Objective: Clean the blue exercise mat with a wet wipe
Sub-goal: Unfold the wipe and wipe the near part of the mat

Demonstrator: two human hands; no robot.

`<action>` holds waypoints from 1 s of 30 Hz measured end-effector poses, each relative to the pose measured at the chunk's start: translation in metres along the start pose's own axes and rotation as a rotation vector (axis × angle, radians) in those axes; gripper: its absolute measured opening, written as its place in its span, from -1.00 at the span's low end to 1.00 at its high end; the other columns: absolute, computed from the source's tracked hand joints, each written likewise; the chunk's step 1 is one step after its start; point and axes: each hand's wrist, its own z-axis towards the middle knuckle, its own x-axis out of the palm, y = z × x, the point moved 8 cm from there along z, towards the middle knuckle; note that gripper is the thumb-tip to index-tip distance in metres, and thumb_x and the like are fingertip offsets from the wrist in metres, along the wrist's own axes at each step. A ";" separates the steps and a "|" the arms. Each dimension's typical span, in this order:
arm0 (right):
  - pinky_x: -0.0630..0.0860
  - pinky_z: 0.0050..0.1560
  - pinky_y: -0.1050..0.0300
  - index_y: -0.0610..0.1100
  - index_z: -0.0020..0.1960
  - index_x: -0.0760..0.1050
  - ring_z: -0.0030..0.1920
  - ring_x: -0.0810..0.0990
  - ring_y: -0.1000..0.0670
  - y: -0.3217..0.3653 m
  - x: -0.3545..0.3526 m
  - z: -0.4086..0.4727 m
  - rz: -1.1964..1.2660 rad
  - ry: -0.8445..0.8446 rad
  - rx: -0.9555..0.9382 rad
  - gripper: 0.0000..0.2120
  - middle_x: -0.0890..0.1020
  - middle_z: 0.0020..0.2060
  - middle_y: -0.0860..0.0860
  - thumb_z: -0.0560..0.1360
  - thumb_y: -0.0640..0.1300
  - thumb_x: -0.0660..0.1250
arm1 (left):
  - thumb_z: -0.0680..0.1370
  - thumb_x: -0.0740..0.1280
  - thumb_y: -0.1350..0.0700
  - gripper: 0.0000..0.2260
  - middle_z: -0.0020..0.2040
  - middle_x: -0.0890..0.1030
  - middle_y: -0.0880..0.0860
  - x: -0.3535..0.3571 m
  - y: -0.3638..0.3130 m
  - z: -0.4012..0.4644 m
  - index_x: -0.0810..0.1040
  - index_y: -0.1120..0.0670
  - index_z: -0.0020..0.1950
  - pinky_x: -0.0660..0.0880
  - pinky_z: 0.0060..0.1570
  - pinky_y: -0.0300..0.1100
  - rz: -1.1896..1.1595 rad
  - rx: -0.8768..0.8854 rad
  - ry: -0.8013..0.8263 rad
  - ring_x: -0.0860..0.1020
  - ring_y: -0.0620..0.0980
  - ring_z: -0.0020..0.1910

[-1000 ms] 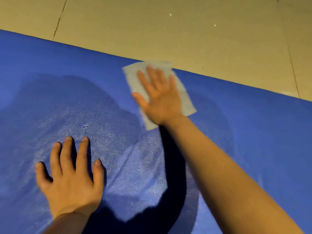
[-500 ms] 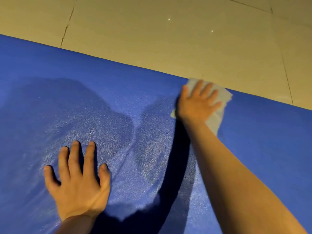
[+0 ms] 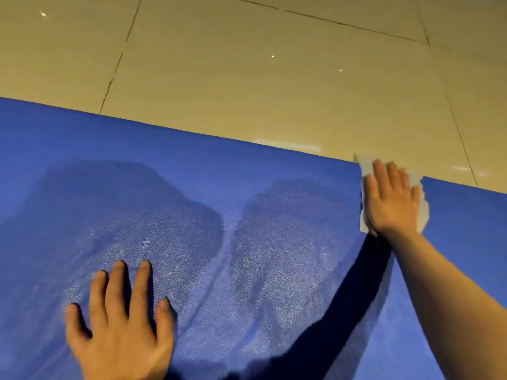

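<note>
A glossy beige tiled floor [image 3: 274, 78] with dark grout lines fills the upper part of the view. On it lies the blue textured foam exercise mat [image 3: 192, 174], spread flat; its long axis runs left to right across the view, and its far edge slants down toward the right. Two broad damp patches darken the middle of the mat, side by side, with a narrow paler strip between them.

The right forearm reaches diagonally from the lower right corner of the view up to the mat's far edge. The right hand [image 3: 391, 201] lies palm down with straight fingers pointing away from the person, pressing flat on the thin white wet wipe [image 3: 422, 207]. The wipe sits under the palm and fingers at the mat's far edge, crumpled, its fringe showing on both sides of the hand and beyond the fingertips, where it just overlaps onto the floor.

The left hand [image 3: 120, 325] rests palm down on the near part of the mat, on the left damp patch, fingers spread and straight, holding nothing.
</note>
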 end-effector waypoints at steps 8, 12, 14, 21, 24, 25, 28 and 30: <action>-0.21 0.49 -0.32 -0.06 0.62 -0.14 0.58 -0.15 -0.16 0.075 0.026 -0.024 0.040 -0.014 0.365 -0.44 -0.11 0.60 -0.09 0.68 0.10 -0.12 | 0.56 0.07 -0.09 -0.48 0.45 0.43 0.21 0.000 -0.002 0.000 0.50 0.11 0.42 0.13 0.39 0.29 0.034 0.021 -0.006 0.38 0.24 0.42; -0.24 0.49 -0.34 -0.03 0.61 -0.01 0.58 -0.10 -0.21 0.232 0.062 -0.092 0.026 -0.010 -0.286 -0.43 -0.03 0.59 -0.10 0.66 0.14 -0.08 | 0.54 0.07 -0.08 -0.47 0.45 0.42 0.23 0.000 -0.003 0.001 0.51 0.13 0.41 0.08 0.41 0.28 -0.008 -0.006 0.016 0.35 0.25 0.44; -0.03 0.48 -0.33 -0.01 0.52 0.30 0.54 0.17 -0.19 0.273 0.066 -0.128 0.068 0.002 -0.635 -0.45 0.26 0.53 -0.08 0.60 0.16 0.01 | 0.53 0.08 -0.08 -0.46 0.45 0.41 0.23 -0.001 -0.004 0.001 0.51 0.13 0.41 0.08 0.40 0.29 -0.011 -0.008 0.022 0.35 0.25 0.44; -0.24 0.50 -0.17 0.18 0.58 -0.11 0.59 -0.12 -0.03 0.089 0.036 -0.048 -0.084 0.064 -0.298 -0.18 -0.09 0.58 0.10 0.37 0.45 -0.29 | 0.53 0.08 -0.08 -0.47 0.45 0.40 0.22 0.000 -0.002 -0.002 0.51 0.13 0.41 0.09 0.40 0.29 -0.023 -0.003 0.001 0.34 0.24 0.45; -0.18 0.52 -0.22 0.15 0.59 -0.11 0.59 -0.13 -0.04 -0.022 0.007 -0.037 -0.083 0.065 0.061 -0.18 -0.11 0.59 0.07 0.40 0.46 -0.24 | 0.55 0.08 -0.07 -0.48 0.45 0.40 0.22 0.000 -0.003 -0.002 0.50 0.12 0.42 0.10 0.40 0.29 0.011 0.021 -0.007 0.35 0.24 0.44; -0.16 0.52 -0.24 0.13 0.60 -0.10 0.59 -0.12 -0.04 -0.044 0.001 -0.040 -0.060 0.064 0.151 -0.20 -0.10 0.60 0.06 0.43 0.44 -0.21 | 0.55 0.08 -0.07 -0.48 0.46 0.40 0.21 0.000 -0.002 -0.002 0.49 0.12 0.43 0.09 0.40 0.29 0.008 0.020 0.002 0.35 0.24 0.45; -0.17 0.49 -0.31 0.06 0.61 -0.07 0.58 -0.11 -0.09 -0.050 0.002 -0.050 0.020 0.006 0.340 -0.34 -0.07 0.60 0.02 0.59 0.32 -0.11 | 0.52 0.08 -0.07 -0.45 0.47 0.37 0.22 0.002 0.000 -0.001 0.47 0.13 0.44 0.03 0.42 0.28 -0.040 -0.004 0.050 0.31 0.25 0.47; -0.22 0.48 -0.35 -0.01 0.62 -0.11 0.58 -0.15 -0.14 -0.023 0.011 -0.052 0.072 -0.004 0.450 -0.36 -0.09 0.60 -0.03 0.64 0.25 -0.11 | 0.52 0.09 -0.08 -0.44 0.48 0.36 0.23 0.003 0.000 -0.001 0.47 0.13 0.44 0.03 0.42 0.29 -0.047 -0.005 0.072 0.30 0.26 0.48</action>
